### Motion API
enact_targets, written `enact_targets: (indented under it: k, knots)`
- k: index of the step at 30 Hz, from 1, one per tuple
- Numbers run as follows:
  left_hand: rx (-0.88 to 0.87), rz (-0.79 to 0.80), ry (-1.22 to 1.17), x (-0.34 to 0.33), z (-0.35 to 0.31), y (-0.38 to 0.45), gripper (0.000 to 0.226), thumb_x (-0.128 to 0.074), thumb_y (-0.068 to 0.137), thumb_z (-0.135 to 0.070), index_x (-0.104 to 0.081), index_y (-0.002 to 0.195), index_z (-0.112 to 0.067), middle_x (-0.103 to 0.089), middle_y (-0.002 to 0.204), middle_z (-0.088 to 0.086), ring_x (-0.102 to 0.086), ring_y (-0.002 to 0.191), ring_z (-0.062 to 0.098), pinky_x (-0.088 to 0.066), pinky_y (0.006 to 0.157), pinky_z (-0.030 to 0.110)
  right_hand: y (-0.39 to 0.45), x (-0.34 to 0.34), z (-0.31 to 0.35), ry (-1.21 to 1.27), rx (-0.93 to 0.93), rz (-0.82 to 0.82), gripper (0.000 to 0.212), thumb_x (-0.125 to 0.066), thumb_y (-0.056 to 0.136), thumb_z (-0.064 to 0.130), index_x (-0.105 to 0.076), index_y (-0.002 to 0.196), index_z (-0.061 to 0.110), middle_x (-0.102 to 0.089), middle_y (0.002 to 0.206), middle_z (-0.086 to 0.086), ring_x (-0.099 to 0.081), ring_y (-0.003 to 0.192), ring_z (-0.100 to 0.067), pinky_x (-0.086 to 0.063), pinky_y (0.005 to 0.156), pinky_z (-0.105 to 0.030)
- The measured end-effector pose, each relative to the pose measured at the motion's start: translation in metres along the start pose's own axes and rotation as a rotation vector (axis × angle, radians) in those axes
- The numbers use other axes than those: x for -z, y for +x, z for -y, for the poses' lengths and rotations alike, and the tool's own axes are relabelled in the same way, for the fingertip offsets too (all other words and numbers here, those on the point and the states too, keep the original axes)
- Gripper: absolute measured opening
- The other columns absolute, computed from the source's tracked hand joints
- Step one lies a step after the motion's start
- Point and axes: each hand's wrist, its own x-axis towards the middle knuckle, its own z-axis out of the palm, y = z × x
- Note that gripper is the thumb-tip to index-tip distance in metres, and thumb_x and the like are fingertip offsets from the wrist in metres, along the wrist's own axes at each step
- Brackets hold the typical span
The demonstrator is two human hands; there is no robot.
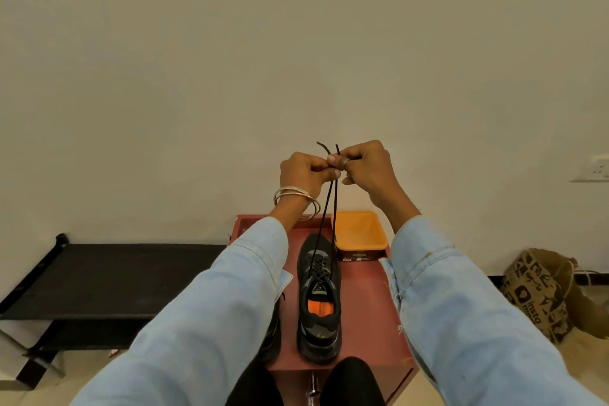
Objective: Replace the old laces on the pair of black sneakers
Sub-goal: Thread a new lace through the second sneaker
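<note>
Sneaker (318,300) on red table (369,300), beige wall (296,43) behind

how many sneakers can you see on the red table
2. One black sneaker stands in the middle of the red table, its lace ends pulled up by both hands. A second sneaker sits just left of it, mostly hidden under the left sleeve.

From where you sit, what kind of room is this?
Probably a room in a home, not a workshop: a plain wall with a wall socket, a low black cot on the floor, and a printed paper shopping bag beside the small red table that holds the sneaker.
</note>
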Motion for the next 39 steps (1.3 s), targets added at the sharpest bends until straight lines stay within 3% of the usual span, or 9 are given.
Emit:
enact_targets:
  k: [5,9,14,20,24,28,32,35,39]
  knots:
    - [-0.021,0.006,0.022,0.001,-0.002,0.009,0.013,-0.076,0.077,-0.019,-0.077,0.085,-0.009,-0.071,0.076,0.013,-0.066,0.077,0.026,-0.053,0.075,0.032,0.010,-0.003,0.003,0.057,-0.061,-0.011,0.019,-0.072,0.085,0.019,-0.075,0.095,0.003,-0.067,0.081,-0.007,-0.060,0.068,-0.012,-0.049,0.051,-0.020]
    - [0.020,0.014,-0.042,0.004,0.001,0.014,0.015,-0.074,0.079,-0.021,-0.076,0.088,-0.009,-0.071,0.076,0.007,-0.065,0.067,0.015,-0.050,0.061,0.017,0.009,-0.002,-0.003,0.204,-0.136,0.043,0.017,-0.072,0.085,0.018,-0.074,0.095,0.005,-0.067,0.078,-0.005,-0.054,0.064,-0.012,-0.052,0.059,-0.025]
    - [0.129,0.018,-0.188,0.005,0.008,0.018,0.014,-0.077,0.077,-0.018,-0.075,0.086,-0.008,-0.070,0.075,0.002,-0.065,0.053,0.009,-0.058,0.058,0.024,-0.003,-0.003,-0.026,0.202,-0.194,0.140,0.016,-0.071,0.085,0.009,-0.070,0.101,0.007,-0.068,0.083,-0.004,-0.060,0.075,-0.015,-0.051,0.068,-0.030]
    - [0.143,0.046,-0.249,0.007,0.011,0.019,0.019,-0.074,0.080,-0.015,-0.072,0.092,-0.002,-0.069,0.073,0.005,-0.063,0.050,0.007,-0.055,0.054,0.020,-0.010,-0.018,-0.039,0.176,-0.159,0.114,0.005,-0.072,0.083,0.007,-0.070,0.081,0.012,-0.071,0.085,-0.011,-0.068,0.072,-0.013,-0.045,0.062,-0.015]
    - [0.171,0.026,-0.312,0.008,0.014,0.022,0.017,-0.075,0.080,-0.016,-0.072,0.091,-0.003,-0.069,0.073,0.005,-0.065,0.054,0.011,-0.055,0.055,0.022,-0.010,-0.025,-0.042,0.251,-0.167,0.143,0.004,-0.067,0.089,0.011,-0.066,0.085,0.011,-0.074,0.085,-0.011,-0.071,0.076,-0.018,-0.051,0.072,-0.033]
    - [0.180,0.033,-0.343,0.007,0.015,0.021,0.013,-0.075,0.079,-0.016,-0.072,0.087,-0.006,-0.070,0.077,0.008,-0.065,0.057,0.014,-0.057,0.058,0.025,-0.012,-0.030,-0.051,0.232,-0.179,0.161,0.008,-0.070,0.084,0.003,-0.068,0.090,0.008,-0.074,0.085,-0.011,-0.072,0.080,-0.024,-0.055,0.077,-0.040]
    - [0.154,0.048,-0.354,0.007,0.019,0.023,0.018,-0.073,0.081,-0.015,-0.072,0.097,-0.005,-0.070,0.081,0.009,-0.065,0.063,0.015,-0.058,0.063,0.027,-0.014,-0.036,-0.059,0.233,-0.187,0.152,0.009,-0.068,0.083,-0.001,-0.071,0.090,0.005,-0.074,0.083,-0.013,-0.073,0.078,-0.026,-0.059,0.076,-0.038]
    - [0.204,0.136,-0.354,0.003,0.033,0.015,0.027,-0.065,0.088,-0.016,-0.066,0.114,-0.009,-0.069,0.091,0.008,-0.066,0.080,0.018,-0.057,0.075,0.030,-0.013,-0.037,-0.060,0.277,-0.228,0.095,0.007,-0.068,0.084,0.000,-0.071,0.089,0.003,-0.073,0.081,-0.014,-0.072,0.075,-0.026,-0.057,0.067,-0.034]
    - [0.196,0.249,-0.218,-0.010,0.069,-0.008,0.023,-0.066,0.087,-0.015,-0.070,0.109,-0.008,-0.072,0.098,0.008,-0.067,0.096,0.020,-0.052,0.093,0.037,-0.011,-0.040,-0.065,0.289,-0.240,0.021,0.004,-0.071,0.083,0.002,-0.072,0.085,0.005,-0.072,0.080,-0.012,-0.069,0.072,-0.021,-0.055,0.061,-0.030]
